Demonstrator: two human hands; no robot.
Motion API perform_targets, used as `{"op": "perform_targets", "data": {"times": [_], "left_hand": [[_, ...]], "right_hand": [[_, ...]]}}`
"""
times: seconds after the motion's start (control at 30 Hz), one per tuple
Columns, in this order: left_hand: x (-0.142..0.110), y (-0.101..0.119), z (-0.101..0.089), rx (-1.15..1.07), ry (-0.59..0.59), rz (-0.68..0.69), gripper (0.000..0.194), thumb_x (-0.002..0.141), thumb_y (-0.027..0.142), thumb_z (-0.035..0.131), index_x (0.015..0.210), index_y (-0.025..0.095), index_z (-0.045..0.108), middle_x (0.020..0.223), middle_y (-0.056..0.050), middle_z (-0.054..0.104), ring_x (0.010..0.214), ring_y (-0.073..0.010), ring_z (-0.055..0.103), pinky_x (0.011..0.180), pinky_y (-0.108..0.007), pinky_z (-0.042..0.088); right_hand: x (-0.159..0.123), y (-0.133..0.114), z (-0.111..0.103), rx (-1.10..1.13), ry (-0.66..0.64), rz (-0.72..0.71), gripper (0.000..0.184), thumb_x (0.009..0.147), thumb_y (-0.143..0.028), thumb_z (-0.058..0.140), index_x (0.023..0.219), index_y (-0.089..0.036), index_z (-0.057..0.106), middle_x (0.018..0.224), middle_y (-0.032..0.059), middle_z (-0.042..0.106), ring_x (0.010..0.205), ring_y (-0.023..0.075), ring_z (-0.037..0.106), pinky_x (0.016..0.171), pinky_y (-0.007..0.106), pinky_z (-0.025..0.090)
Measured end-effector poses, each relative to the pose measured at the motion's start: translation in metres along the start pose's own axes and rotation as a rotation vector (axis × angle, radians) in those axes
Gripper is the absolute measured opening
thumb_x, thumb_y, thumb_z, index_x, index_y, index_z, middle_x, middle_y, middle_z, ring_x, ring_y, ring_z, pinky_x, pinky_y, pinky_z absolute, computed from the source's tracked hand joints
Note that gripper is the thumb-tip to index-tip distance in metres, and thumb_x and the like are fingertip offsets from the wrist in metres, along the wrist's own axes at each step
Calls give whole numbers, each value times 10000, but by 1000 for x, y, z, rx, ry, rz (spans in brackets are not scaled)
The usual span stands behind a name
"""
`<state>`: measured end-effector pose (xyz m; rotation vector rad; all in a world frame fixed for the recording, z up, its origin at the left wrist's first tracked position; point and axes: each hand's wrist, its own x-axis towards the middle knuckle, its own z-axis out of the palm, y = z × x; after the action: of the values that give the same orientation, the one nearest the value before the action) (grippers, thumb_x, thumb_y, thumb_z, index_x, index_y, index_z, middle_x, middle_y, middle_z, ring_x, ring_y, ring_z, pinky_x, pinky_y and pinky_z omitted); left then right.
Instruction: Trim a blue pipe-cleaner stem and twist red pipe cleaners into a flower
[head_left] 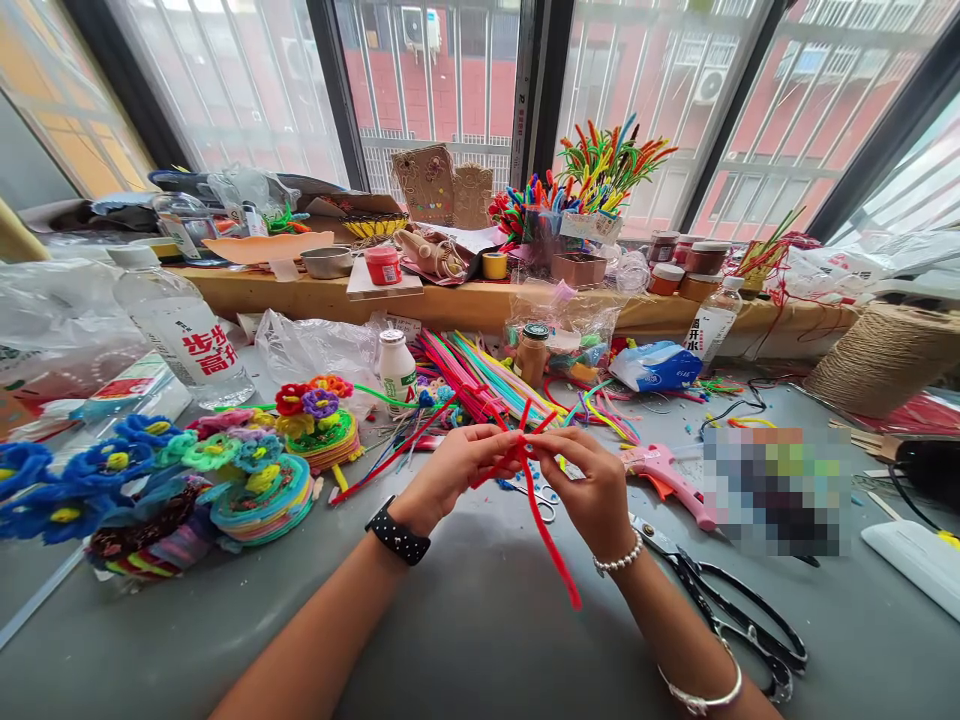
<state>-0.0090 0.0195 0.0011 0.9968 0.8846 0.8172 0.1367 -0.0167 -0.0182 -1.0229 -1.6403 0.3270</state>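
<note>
Red pipe cleaners (546, 535), crossed and joined at one spot, are pinched between both hands above the grey table. My left hand (469, 465) grips them from the left with thumb and forefinger. My right hand (589, 480) pinches at the same crossing from the right. One long red end hangs down toward me, while shorter ends stick up and out. Fingers partly cover the joint. Behind the hands lies a bundle of loose pipe cleaners (469, 365) in pink, green and yellow.
Pipe-cleaner flowers (112, 460) stand at left. Large scissors (720, 600) and a pink glue gun (671, 480) lie at right, near a twine spool (889, 350). A small white bottle (397, 370) and a brown jar (531, 355) stand behind. A wooden ledge (300, 300) holds pots and bunched stems.
</note>
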Motion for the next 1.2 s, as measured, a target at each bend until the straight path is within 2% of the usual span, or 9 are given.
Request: {"op": "perform_targets", "data": {"times": [0.27,0.4,0.5,0.63,0.73,0.83,1.2], "left_hand": [[2,-2,-1,29,2,13,247,588,333,648,647,107,566,578,-7,584,563,-95,557,604,-229,414],[-1,0,0,88,-1,24,242,595,339,641,633,118,552,567,-2,577,573,-101,568,514,-187,372],[-3,3,-1,130,-4,23,246,594,351,637,626,128,538,571,-2,580,553,-97,560,407,-163,292],[-4,5,-3,182,-2,35,272,591,381,630,638,141,511,571,-4,579,498,-86,534,334,-162,175],[-4,6,-3,180,-7,35,273,592,378,631,638,145,495,584,-8,582,523,-92,549,331,-155,182],[-4,6,-3,182,-24,46,261,597,364,630,636,140,502,591,-13,582,517,-87,542,329,-154,197],[-2,0,-4,224,-41,103,221,591,324,647,621,133,541,606,-17,589,587,-111,554,478,-186,377]], "right_hand": [[-2,4,3,-98,-46,-88,249,750,-140,464,904,-264,616,797,36,589,756,170,559,677,296,455],[-3,5,2,-88,-70,-103,266,757,-123,454,928,-254,610,828,47,586,784,168,552,705,303,455],[-3,5,1,-50,-87,-80,276,759,-124,452,934,-268,611,842,42,590,789,167,552,714,309,454],[1,4,1,126,-56,64,217,741,-173,503,893,-265,629,831,28,608,778,167,561,715,307,453],[4,5,1,361,-27,275,189,716,-239,550,895,-225,610,838,29,619,767,165,568,691,296,458],[4,6,1,451,-20,415,142,699,-297,569,776,-183,601,723,14,611,674,141,559,611,255,445],[3,7,5,493,-131,529,187,709,-338,553,694,-154,582,615,-7,552,585,103,488,553,219,394]]}}
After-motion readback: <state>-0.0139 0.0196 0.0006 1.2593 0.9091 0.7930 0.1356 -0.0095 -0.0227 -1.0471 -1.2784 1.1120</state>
